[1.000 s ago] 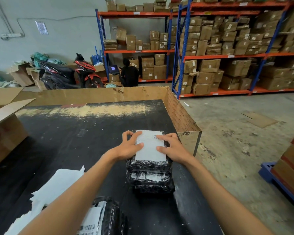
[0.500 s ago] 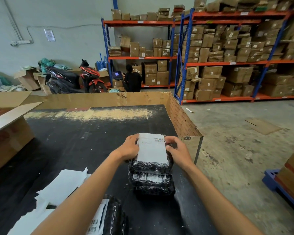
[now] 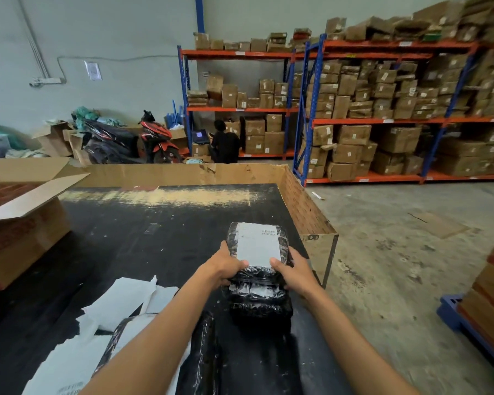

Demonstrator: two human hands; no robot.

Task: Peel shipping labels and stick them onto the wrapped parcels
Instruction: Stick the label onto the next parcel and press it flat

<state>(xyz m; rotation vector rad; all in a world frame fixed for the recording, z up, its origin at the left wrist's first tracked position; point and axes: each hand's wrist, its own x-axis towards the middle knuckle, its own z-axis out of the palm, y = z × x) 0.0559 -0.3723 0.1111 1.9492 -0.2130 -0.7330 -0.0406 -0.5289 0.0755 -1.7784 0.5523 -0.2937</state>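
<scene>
A black wrapped parcel (image 3: pixel 281 240) carries a white shipping label (image 3: pixel 257 245) on its top face. It is tilted up off a stack of two more black parcels (image 3: pixel 260 305) on the black table (image 3: pixel 160 243). My left hand (image 3: pixel 226 266) grips its near left edge, thumb on the label's corner. My right hand (image 3: pixel 293 270) grips the near right edge the same way. Another black parcel (image 3: pixel 203 349) with a label lies at the near edge under my left forearm.
White label backing sheets (image 3: pixel 120 306) lie at the near left. An open cardboard box (image 3: pixel 20 223) stands on the left. A cardboard wall (image 3: pixel 300 201) rims the table's far and right sides. Shelving with boxes (image 3: pixel 382 109), a motorbike (image 3: pixel 131 141) and a seated person (image 3: pixel 226 143) are behind.
Both hands went from pressing the label flat on top to gripping the parcel's sides, then its near edge. The top parcel has lifted and tilted away from the stack.
</scene>
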